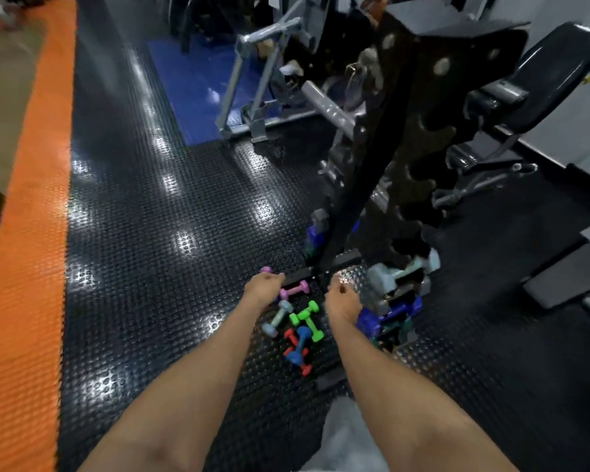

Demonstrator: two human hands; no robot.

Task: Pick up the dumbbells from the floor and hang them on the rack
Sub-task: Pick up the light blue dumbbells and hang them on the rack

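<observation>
Below, dumbbells (298, 327) lie between left hand (264, 287) and right hand (343, 298).

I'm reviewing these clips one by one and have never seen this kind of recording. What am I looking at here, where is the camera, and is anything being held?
There is no machine here: a person wears one wide-angle camera on the head, looking forward and down, so you see their two bare forearms reaching out. The left hand grips a pink dumbbell, of which only an end shows past the fingers. The right hand has curled fingers; whether it holds anything cannot be told. Between the hands, on the black studded floor, lie small dumbbells: another pink one, a pale blue-grey one, green ones, and a blue one lying over red ones. The tall black rack stands just beyond, with larger grey and blue dumbbells at its foot.
</observation>
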